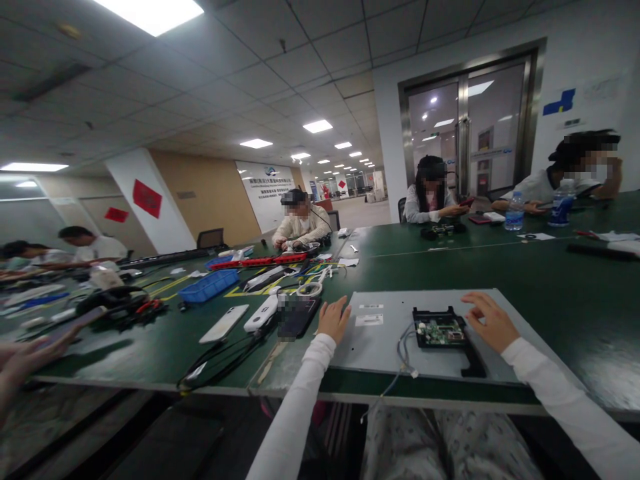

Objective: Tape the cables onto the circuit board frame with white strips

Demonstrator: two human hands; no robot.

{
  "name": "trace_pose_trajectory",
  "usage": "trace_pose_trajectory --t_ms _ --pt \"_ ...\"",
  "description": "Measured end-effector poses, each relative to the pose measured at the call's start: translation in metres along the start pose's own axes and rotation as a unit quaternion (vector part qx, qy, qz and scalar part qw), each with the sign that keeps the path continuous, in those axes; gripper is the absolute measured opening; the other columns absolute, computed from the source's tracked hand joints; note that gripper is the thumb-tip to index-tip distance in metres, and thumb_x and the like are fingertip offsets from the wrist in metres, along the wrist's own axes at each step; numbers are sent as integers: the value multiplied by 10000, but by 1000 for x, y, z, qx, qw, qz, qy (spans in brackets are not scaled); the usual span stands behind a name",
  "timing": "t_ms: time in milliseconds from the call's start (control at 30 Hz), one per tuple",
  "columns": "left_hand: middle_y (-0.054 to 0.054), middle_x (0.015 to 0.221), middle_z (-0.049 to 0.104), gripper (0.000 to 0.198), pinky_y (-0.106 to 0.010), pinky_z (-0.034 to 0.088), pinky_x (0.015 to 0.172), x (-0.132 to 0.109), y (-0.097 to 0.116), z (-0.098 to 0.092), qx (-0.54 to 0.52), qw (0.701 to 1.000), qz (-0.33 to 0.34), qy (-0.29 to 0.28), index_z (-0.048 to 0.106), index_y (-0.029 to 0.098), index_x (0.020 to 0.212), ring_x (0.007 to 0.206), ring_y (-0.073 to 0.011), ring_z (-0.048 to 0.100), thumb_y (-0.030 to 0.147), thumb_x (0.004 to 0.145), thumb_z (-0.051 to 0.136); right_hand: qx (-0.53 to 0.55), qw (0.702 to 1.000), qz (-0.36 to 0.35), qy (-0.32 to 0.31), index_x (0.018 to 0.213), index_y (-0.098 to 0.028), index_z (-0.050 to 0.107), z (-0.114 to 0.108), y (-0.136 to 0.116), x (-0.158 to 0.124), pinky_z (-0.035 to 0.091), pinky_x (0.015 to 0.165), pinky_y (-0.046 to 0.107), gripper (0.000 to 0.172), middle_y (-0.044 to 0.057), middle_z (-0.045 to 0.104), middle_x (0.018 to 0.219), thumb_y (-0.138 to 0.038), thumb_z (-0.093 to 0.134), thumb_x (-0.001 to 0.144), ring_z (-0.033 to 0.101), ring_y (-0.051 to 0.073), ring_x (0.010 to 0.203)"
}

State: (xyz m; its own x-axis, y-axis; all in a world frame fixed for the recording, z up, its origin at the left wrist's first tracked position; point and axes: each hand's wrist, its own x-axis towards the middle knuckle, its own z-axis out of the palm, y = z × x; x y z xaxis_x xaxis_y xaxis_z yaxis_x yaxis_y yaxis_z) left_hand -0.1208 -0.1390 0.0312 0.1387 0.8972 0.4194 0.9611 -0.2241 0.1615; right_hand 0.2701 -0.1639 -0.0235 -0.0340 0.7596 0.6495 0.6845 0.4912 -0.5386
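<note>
A flat grey metal panel (pixel 400 347) lies face down on the green table in front of me. A black frame with a small green circuit board (pixel 440 330) sits on it, with thin wires trailing toward the near edge. My left hand (pixel 334 319) rests on the panel's left edge, fingers curled and spread, holding nothing. My right hand (pixel 493 321) hovers just right of the circuit board, fingers apart, touching the panel beside it.
Two phones (pixel 297 317) and a white power bank (pixel 261 313) lie left of the panel with black cables. A blue tray (pixel 207 285), tape roll and red tools sit further back. Several other people work around the table; water bottles (pixel 515 212) stand at far right.
</note>
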Motion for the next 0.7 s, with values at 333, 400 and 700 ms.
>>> trace_pose_trajectory --t_ms 333,400,700 --pt "-32 1128 540 419 -316 162 999 -10 -21 -15 13 999 -36 22 453 209 1147 1081 -145 432 370 867 187 -14 1000 -9 4 979 -197 516 0 3 -3 467 716 322 302 79 489 1049 -184 434 689 543 115 624" --pt "-38 1098 558 423 -314 168 994 -16 -42 -30 42 996 -70 40 473 199 1126 1056 -153 452 348 868 172 -24 1000 -11 6 977 -196 518 -1 2 -3 463 728 322 299 76 491 1043 -190 435 690 546 117 632" --pt "-36 1021 596 424 -336 170 984 -64 -116 -77 103 989 -103 27 521 224 1082 1085 -174 429 267 859 164 -36 999 -18 3 976 -192 526 0 5 -5 460 727 306 301 71 491 1041 -193 440 687 544 107 626"
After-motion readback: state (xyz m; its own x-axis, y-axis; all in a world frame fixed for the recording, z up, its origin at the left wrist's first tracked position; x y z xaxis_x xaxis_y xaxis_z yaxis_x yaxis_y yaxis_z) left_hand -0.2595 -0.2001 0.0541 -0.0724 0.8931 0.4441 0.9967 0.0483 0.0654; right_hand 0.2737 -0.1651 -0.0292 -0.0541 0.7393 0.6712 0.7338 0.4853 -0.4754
